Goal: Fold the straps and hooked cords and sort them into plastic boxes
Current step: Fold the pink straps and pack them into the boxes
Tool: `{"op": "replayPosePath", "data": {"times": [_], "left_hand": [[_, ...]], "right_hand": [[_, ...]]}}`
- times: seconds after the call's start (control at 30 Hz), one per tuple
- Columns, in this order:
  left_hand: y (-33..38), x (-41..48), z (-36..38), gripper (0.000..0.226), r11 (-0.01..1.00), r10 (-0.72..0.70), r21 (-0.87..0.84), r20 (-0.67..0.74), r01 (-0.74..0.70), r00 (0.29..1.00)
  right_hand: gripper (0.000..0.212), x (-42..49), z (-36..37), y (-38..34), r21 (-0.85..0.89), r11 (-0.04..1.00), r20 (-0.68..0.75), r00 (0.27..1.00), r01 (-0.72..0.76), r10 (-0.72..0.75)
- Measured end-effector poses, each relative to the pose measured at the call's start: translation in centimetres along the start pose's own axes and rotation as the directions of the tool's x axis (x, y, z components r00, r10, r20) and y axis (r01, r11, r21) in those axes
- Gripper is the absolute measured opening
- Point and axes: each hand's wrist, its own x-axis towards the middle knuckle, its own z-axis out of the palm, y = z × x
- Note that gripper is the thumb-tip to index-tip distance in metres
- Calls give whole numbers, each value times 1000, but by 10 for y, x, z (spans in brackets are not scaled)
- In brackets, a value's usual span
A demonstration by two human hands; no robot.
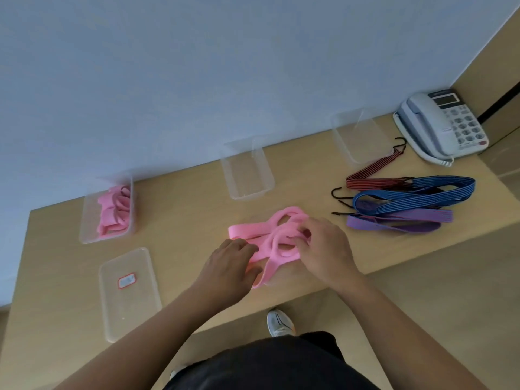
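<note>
Grip: left hand [230, 266] and right hand [323, 249] both pinch the looped pink strap [277, 235] on the tabletop [183, 215]; likely light, limp, best held at gathered folds.

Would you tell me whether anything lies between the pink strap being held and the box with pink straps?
Nothing visible does: only bare table lies between the pink strap and that box. The labelled container sits off that line.

Left grip [233, 258] and right grip [323, 249] are curled, close together.
</note>
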Motion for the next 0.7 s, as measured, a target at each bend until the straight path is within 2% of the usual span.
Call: {"op": "replayPosePath", "data": {"times": [0.07,0.13,0.23,0.3,0.5,0.7], "left_hand": [[13,9,-5,45,995,-43,-94,-2,43,999],[24,17,-13,34,955,-127,-273,-19,117,992],[28,22,-28,11,781,-266,-586,1,217,964],[25,21,-38,10,669,-293,-710,20,220,956],[30,14,-86,14,431,-277,-901,-91,39,957],[43,4,-139,14,340,-198,-921,-267,-190,943]], "right_hand": [[10,8,-18,-9,125,982,43,988,141,-147],[10,17,-32,-21,226,949,34,972,219,-233],[10,30,-51,-36,308,909,-48,959,280,-279],[10,37,-63,-45,357,888,-113,957,290,-268],[11,39,-101,-81,389,818,-302,897,424,-322],[13,27,-125,-125,192,794,-506,752,576,-423]]}}
